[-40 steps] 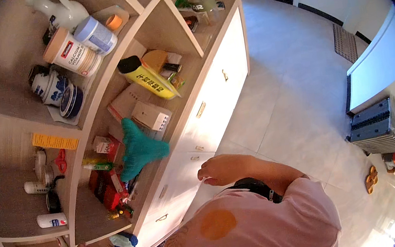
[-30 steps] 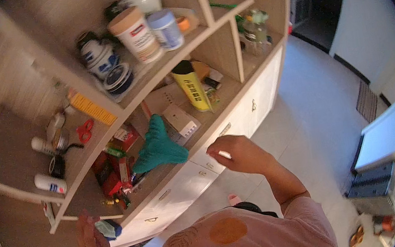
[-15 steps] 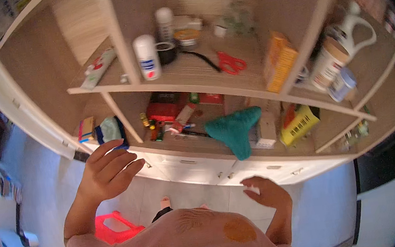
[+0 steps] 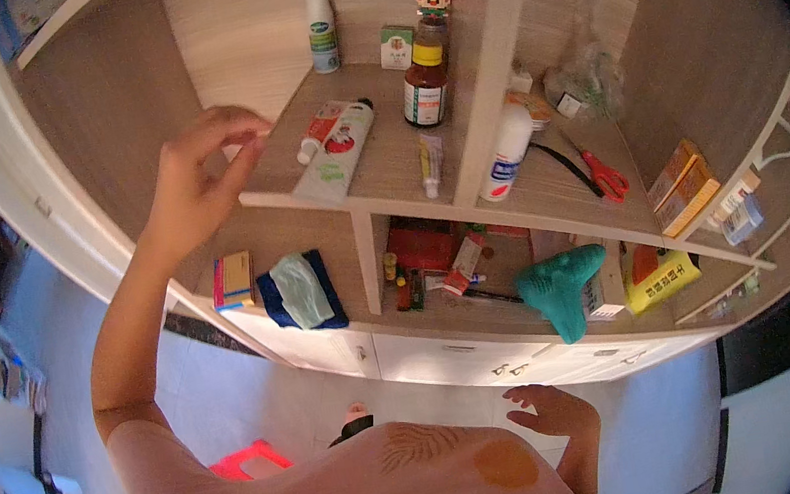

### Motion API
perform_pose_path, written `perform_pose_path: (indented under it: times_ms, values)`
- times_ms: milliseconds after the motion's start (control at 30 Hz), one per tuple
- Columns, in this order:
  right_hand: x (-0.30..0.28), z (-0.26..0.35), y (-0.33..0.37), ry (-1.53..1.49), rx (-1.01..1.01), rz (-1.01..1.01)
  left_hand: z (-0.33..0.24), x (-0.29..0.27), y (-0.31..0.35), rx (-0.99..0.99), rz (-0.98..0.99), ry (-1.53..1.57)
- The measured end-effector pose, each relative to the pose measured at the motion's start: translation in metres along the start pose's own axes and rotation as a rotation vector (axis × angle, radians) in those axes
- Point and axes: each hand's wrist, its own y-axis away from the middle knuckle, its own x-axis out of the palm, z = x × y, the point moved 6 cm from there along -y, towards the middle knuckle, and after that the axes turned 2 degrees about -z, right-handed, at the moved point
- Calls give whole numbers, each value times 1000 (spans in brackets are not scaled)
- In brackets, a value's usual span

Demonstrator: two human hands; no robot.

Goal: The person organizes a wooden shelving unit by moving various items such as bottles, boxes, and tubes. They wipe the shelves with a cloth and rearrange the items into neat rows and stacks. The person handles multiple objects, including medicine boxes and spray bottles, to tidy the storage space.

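Note:
My left hand [image 4: 204, 178] is raised at the left end of the cabinet's upper shelf. Its fingers are bent, with the thumb apart from them, and nothing shows between them. Nearest to it on that shelf lie a white-and-green tube [image 4: 342, 153] and a smaller red-and-white tube [image 4: 321, 134]. A small yellowish tube [image 4: 431, 166] is farther right, in front of a brown bottle with a yellow cap [image 4: 426, 86]. A tall white-and-green spray bottle [image 4: 320, 25] stands behind. Low in front of the cabinet, my right hand [image 4: 555, 413] hangs empty, fingers loosely apart.
Below are a folded dark-blue cloth [image 4: 328, 307], small boxes [image 4: 233, 280], a teal cloth [image 4: 563, 289] overhanging the edge, and a yellow packet [image 4: 662, 278]. Beyond an upright divider stand a white spray can [image 4: 507, 152] and red-handled scissors [image 4: 611, 183]. A red plastic stool [image 4: 248, 462] is on the floor.
My left hand has risen from in front of the lower shelf to the upper shelf's left end. The view has turned left, bringing the tubes and bottles in. My right hand stays low.

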Motion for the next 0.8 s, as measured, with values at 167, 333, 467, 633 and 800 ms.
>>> perform_pose_path:
  times_ms: [167, 333, 467, 633, 800]
  values:
    - [25, 43, -31, 20, -16, -71, 45, 49, -80, 69, 222, 392]
    - [35, 87, -29, -72, 63, -152, 35, 115, -135, 114, 428, 247]
    - [43, 77, -18, -126, 177, -198, 34, 158, -154, 103, 434, 69]
    - [49, 42, -5, -74, 282, -245, 47, 174, -172, 191, 506, 140]
    - [44, 28, -4, -92, 364, -237, 63, 147, -203, 168, 394, 85]
